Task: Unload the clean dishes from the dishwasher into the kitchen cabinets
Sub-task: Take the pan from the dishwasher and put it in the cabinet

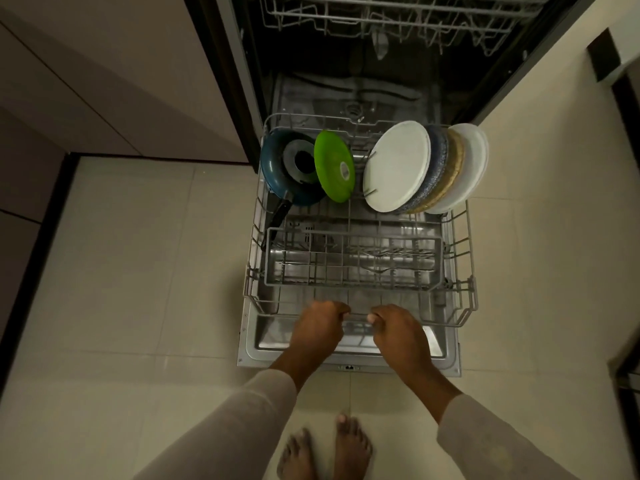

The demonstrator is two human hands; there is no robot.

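Low in the frame's centre, the left hand (320, 329) and right hand (398, 332) sit side by side, fingers curled round the front rail of the lower rack (465, 306), which lies over the open dishwasher door (446, 355); mid-frame, at the rack's far end, a blue pan (277, 168), a green plate (332, 168) and a row of plates (398, 168) stand on edge

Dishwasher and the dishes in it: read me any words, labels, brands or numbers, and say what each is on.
No text is readable.
Round sticker on the green plate: print too blurred to read.
Small dark mark on the dishwasher door edge: too small to read.
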